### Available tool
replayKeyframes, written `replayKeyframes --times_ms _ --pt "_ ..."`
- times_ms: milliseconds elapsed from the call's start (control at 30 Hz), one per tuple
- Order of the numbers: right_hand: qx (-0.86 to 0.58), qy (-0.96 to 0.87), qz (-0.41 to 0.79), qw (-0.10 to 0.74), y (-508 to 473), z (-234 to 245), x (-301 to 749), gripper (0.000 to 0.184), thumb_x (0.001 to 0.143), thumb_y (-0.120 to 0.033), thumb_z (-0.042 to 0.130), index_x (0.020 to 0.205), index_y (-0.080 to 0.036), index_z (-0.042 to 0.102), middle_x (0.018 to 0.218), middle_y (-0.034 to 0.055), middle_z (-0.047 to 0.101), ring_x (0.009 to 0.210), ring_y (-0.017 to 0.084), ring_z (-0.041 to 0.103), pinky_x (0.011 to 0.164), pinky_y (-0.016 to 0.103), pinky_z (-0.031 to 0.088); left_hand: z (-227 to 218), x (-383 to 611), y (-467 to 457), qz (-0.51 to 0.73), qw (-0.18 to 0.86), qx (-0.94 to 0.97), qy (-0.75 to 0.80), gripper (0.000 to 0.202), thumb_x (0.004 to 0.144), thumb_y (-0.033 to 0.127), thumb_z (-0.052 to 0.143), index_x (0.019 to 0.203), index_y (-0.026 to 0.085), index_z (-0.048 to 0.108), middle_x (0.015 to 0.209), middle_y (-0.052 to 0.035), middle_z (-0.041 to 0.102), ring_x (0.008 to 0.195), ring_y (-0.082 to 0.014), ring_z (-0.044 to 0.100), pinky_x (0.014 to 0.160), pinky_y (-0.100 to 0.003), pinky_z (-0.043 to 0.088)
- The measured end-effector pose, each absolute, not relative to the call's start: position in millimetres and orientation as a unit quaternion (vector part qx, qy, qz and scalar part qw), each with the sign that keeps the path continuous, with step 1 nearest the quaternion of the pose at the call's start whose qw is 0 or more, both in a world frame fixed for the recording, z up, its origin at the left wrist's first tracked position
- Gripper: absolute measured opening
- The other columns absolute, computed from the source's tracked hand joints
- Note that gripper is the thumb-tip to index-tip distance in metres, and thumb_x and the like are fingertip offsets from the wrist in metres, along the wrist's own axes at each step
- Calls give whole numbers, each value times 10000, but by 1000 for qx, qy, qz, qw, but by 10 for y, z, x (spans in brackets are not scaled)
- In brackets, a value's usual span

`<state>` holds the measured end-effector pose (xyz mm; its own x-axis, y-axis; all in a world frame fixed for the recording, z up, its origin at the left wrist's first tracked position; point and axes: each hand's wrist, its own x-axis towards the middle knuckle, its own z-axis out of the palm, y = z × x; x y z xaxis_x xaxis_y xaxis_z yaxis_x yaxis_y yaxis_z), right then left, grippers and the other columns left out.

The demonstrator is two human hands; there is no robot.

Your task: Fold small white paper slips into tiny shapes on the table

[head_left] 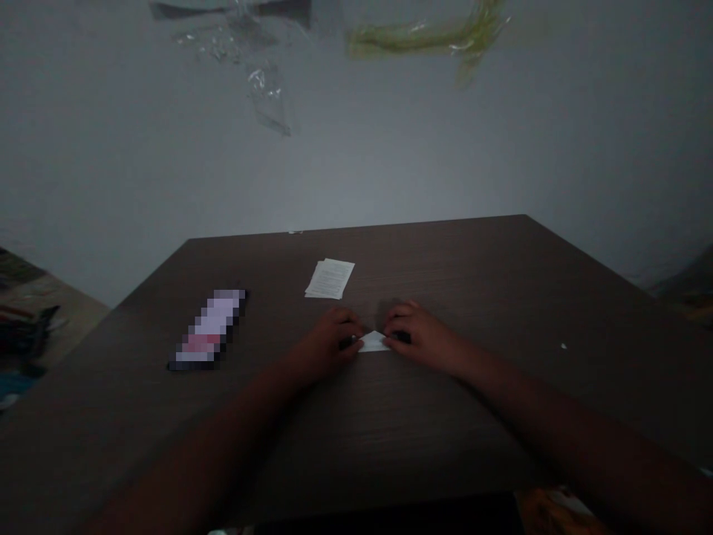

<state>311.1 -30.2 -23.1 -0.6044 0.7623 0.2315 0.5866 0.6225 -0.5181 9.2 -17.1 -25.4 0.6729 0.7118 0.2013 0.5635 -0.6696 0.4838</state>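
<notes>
A small piece of folded white paper (373, 342) lies on the dark wooden table, its upper side rising to a point and its lower edge straight. My left hand (333, 338) pinches its left end, fingers curled. At the right end, my right hand (417, 334) grips the paper between thumb and fingers. Both hands rest low on the tabletop, facing each other, and cover the paper's two ends. Just beyond my left hand sits a small stack of printed white sheets (330, 279), slightly fanned.
On the left of the table (445, 267) lies a phone (209, 331) with its screen blurred out. A tiny white scrap (563, 345) is at the right. Behind the table stands a pale wall (390, 156) with clear tape (267, 85) and yellow tape (412, 41).
</notes>
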Motion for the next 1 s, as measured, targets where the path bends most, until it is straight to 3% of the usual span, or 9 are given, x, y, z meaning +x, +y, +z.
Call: replayKeyframes --times_ms 300,567,833,1000 --pt "-410 -870 168 215 -299 -316 2992 51 1089 -198 925 1077 -246 914 1208 101 830 1221 319 747 1155 528 578 -305 192 -181 194 156 894 372 97 1062 193 827 1091 274 871 1435 -93 865 1389 -339 798 1279 -501 633" --pt "-416 -875 161 190 -267 -252 2991 47 1128 -256 914 1087 -235 924 1233 125 825 1249 335 717 1155 531 563 -314 225 -148 170 150 896 382 95 1095 202 832 1102 276 891 1510 -90 871 1468 -344 785 1340 -534 590" --pt "-445 -869 175 126 -240 -46 3199 49 1103 -217 908 1097 -246 947 1241 135 841 1254 355 728 1135 518 547 -250 177 -136 147 164 888 403 112 1110 211 833 1093 279 921 1561 -81 861 1498 -344 766 1380 -571 555" --pt "-448 -870 160 130 -235 -53 3268 165 1029 -106 895 947 -249 881 1156 124 838 1140 347 744 1070 513 576 -278 196 -125 164 176 889 391 90 1096 195 842 1072 259 900 1540 -110 870 1481 -373 761 1340 -624 581"
